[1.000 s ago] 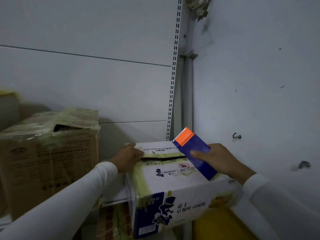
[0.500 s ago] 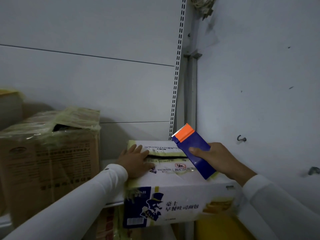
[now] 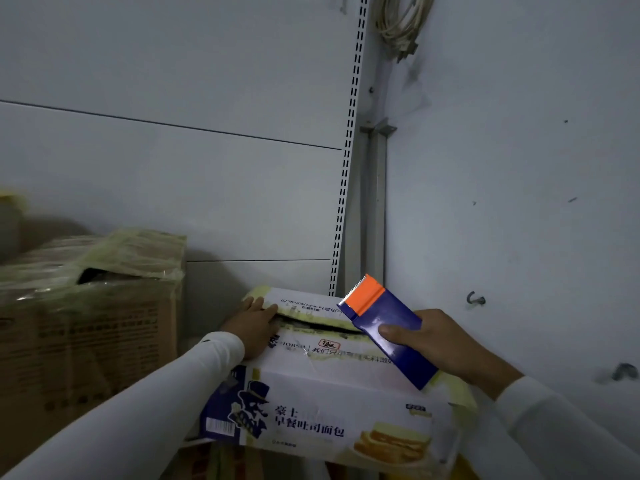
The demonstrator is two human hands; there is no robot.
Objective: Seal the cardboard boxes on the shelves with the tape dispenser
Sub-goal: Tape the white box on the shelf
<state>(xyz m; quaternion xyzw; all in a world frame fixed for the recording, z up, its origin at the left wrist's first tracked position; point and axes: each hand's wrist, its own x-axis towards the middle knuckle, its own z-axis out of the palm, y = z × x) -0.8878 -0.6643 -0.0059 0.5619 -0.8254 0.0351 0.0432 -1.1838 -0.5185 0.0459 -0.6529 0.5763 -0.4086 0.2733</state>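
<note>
1. While the right hand [image 3: 446, 344] is curled round the dispenser [image 3: 388, 329], the thumb is laid across its blue face and the fingers are wrapped behind it, so a firm hold is shown.
2. Above and to the left of that grip, the dispenser's orange end with its toothed edge is tilted up and away from the person; the blue lower end reaches down past the wrist.
3. Directly beneath the grip, the white box [image 3: 332, 403] is seen, with blue printing and a bread picture on its front; the dispenser is held over the box's right part, and whether the two touch cannot be told.
4. Left of the grip, a dark open seam [image 3: 318, 325] between the two top flaps is seen, edged with yellowish tape.
5. At the seam's far left end, the left hand [image 3: 254, 325] is laid flat, fingers straight and pressed on the flaps, with nothing held.
6. Both arms are covered by white sleeves [image 3: 145, 410].
7. Well left of the grip, a brown box [image 3: 90, 341] wrapped in yellowish tape is seen beside the white box.
8. Behind the grip, a slotted upright [image 3: 346, 174] is fixed at the wall corner.
</note>
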